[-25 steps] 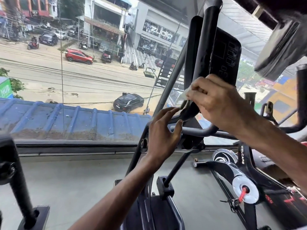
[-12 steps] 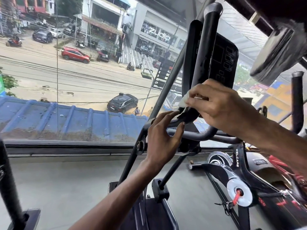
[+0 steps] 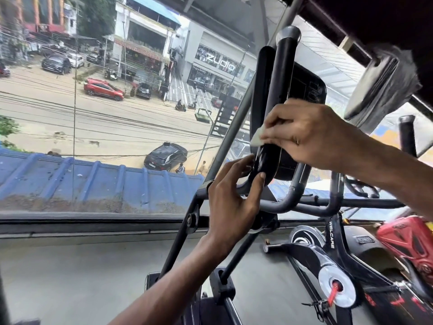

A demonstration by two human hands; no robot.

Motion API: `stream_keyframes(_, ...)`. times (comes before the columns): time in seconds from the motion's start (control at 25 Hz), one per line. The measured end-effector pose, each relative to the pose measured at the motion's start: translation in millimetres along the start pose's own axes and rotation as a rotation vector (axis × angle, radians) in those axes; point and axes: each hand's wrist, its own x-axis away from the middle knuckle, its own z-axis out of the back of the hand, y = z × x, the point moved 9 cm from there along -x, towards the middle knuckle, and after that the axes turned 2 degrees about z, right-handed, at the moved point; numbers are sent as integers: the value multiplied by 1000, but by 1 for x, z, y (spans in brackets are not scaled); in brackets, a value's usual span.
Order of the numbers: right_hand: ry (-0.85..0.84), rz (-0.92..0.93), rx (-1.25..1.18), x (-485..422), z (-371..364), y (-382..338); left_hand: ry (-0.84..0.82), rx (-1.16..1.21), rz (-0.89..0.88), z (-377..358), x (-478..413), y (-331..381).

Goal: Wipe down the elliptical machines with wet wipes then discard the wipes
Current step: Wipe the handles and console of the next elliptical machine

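The black elliptical machine (image 3: 284, 73) stands in front of me with its upright handle and console (image 3: 304, 102). My right hand (image 3: 304, 132) pinches a white wet wipe (image 3: 256, 138) against the black handle grip, just below the console's left edge. My left hand (image 3: 232, 198) holds the lower end of the same grip where it meets the grey frame bar (image 3: 276, 207), thumb and fingers around it. Most of the wipe is hidden under my right fingers.
A large window (image 3: 93, 137) fills the space ahead, with its sill (image 3: 93, 221) and a grey ledge below. An exercise bike with a silver flywheel (image 3: 337, 289) stands at the right. A red part (image 3: 407, 238) lies beyond it. Another machine's post (image 3: 407, 137) rises at far right.
The view has shifted a little. My right hand with the wipe stays on the handle grip and has edged slightly along it. My left hand keeps its hold on the lower grip.
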Motion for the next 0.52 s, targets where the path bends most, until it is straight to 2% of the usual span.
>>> stream_keyframes(0.08, 33, -52, -24, -2, 7, 9, -7, 0, -17, -2, -3, 4)
stream_keyframes(0.2, -46, -16, -76, -4, 0, 7, -17, -6, -20, -2, -7, 5)
stream_keyframes(0.36, -42, -44, -43, -9, -1, 5, 11, -9, -13, -1, -5, 3)
stream_keyframes(0.52, -243, 12, -87, -13, -16, 0, 54, -9, -43, 1, -2, 4)
